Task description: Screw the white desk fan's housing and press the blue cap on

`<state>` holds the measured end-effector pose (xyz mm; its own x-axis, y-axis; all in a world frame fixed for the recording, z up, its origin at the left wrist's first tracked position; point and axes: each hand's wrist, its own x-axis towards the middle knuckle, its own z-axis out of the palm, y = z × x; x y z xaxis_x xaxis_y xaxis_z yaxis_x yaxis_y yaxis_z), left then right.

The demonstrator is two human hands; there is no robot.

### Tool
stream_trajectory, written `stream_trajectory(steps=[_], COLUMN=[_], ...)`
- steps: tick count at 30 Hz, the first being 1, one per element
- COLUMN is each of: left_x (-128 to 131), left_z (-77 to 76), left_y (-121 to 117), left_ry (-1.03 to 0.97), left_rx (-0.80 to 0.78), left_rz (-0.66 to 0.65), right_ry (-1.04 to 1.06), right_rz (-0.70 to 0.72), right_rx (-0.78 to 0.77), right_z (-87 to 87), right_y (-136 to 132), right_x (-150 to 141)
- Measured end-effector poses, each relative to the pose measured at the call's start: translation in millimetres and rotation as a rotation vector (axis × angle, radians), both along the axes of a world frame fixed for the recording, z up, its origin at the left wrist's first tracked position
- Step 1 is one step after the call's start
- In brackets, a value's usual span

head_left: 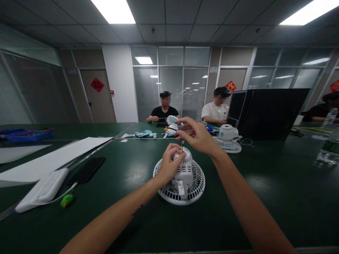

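A white fan head (186,173) lies grille-down on the green table in front of me, its motor housing facing up. My right hand (197,135) pinches a screwdriver (180,126) by its dark purplish handle, above the housing. The thin shaft points down, nearly upright, onto the housing's top. My left hand (171,162) rests against the housing, thumb and fingers closed around the spot where the shaft's tip ends. What those fingertips hold is hidden.
On the left lie a power strip (43,190), a black phone (88,169), a green trinket (66,200) and white sheets (60,158). A second fan head (228,139) and a black computer case (267,113) stand right. Co-workers (164,112) sit across the table.
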<state>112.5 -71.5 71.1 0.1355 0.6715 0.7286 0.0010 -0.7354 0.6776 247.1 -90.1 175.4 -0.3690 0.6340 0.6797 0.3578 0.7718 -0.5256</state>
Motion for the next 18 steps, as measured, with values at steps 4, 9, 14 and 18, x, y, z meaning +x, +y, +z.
stream_trajectory(steps=[4, 9, 14, 18], left_x=[0.9, 1.1, 0.2, 0.0], left_z=[-0.4, -1.0, -1.0, -0.5], left_y=[0.6, 1.0, 0.4, -0.4], left_ry=[-0.001, 0.000, 0.002, -0.007], left_rx=[0.006, -0.010, 0.002, 0.005], left_rz=[0.005, 0.019, 0.012, 0.003], right_ry=[-0.017, -0.084, 0.019, 0.039], right_rz=[-0.145, -0.271, -0.084, -0.089], right_rx=[0.074, 0.160, 0.121, 0.115], right_z=[-1.1, -2.7, 0.7, 4.5], right_y=[2.1, 8.2, 8.0, 3.2], right_x=[-0.6, 3.6, 10.8, 10.9])
